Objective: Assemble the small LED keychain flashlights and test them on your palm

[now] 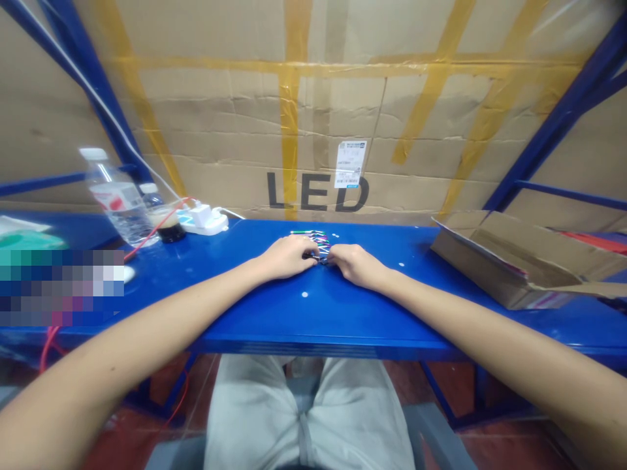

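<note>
Both my hands rest on the blue table (313, 320), meeting at its middle. My left hand (287, 256) and my right hand (353, 264) pinch a small bundle of coloured wires (319, 247) with green, white and dark strands. The bundle lies between the fingertips and spreads a little behind them towards the cardboard wall. The part under my fingers is hidden, and the wires are too small to tell more.
A clear plastic water bottle (117, 199) and a small dark-bottomed jar (164, 222) stand at the back left beside a white power strip (204, 219) with a red cable. An open cardboard box (519, 261) lies at the right. A taped cardboard wall marked LED (318, 192) backs the table.
</note>
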Available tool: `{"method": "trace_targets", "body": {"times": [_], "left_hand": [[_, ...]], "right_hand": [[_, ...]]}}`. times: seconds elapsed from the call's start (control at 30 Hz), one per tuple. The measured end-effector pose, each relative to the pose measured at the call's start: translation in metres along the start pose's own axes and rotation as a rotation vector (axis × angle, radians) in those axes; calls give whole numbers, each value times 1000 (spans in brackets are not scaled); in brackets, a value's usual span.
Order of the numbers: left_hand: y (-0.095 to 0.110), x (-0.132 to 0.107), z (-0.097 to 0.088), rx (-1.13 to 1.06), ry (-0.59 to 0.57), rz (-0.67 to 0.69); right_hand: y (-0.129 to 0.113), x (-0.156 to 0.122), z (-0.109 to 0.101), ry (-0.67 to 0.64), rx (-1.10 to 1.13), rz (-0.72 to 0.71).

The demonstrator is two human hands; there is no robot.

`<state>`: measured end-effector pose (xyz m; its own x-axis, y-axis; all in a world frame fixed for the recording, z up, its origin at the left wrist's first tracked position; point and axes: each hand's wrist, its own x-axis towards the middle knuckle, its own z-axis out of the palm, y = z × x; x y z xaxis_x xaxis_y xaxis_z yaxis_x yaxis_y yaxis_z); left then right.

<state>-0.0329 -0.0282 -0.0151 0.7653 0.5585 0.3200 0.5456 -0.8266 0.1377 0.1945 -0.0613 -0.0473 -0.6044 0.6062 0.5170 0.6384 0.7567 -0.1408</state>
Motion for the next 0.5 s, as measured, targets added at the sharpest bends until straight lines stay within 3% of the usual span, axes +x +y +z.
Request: {"method": "trace_targets", "body": {"times": [0.2, 0.5], "left_hand": [[-3, 2, 2, -96, 5, -34], [-11, 4, 4, -364, 127, -99]], "right_hand": [[-3, 1, -2, -21, 49, 75], [-5, 4, -10, 127, 96, 209]]}}
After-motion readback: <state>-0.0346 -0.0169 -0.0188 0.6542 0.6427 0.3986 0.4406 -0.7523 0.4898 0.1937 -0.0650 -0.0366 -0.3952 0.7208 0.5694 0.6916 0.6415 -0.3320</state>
